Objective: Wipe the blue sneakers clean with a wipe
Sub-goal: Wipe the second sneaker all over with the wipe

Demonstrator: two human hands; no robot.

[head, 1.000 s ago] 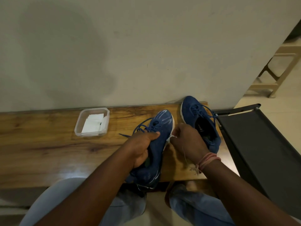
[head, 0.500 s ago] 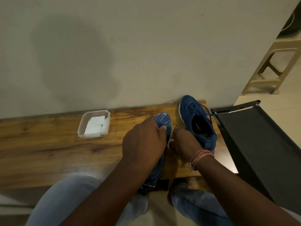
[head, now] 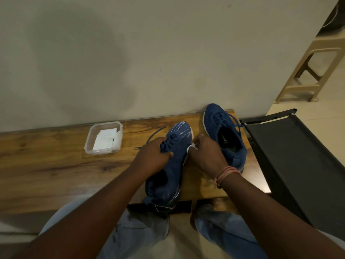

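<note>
On the left of the wooden desk (head: 46, 165) stands a clear plastic tub (head: 103, 138), square with rounded corners, holding a stack of folded white wipes (head: 105, 138). Its thin walls look light, so it would likely slide if knocked.

Next comes the left hand (head: 151, 157), its grip closed over the laces and tongue of the near sneaker (head: 172, 165), which lies on the desk with its heel hanging past the front edge. The upper is a soft blue knit with pale woven flecks at the toe, and a loose lace (head: 149, 139) trails onto the wood.

The right hand (head: 205, 156) pinches a small white wipe (head: 191, 147) against the white sole edge on the shoe's right flank. To do this step well, the left hand should pin the shoe firmly so the soft upper does not fold, while the wipe runs in short strokes along the rubber rim, turned to a fresh face as it soils. Knit fabric probably wants dabbing more than scrubbing.

Further right the second sneaker (head: 224, 133) sits upright and untouched near the wall, the same blue knit with a white sole edge and a dark lining. Beyond it stand a dark fabric frame (head: 291, 156) and a beige plastic stool (head: 317, 62).
</note>
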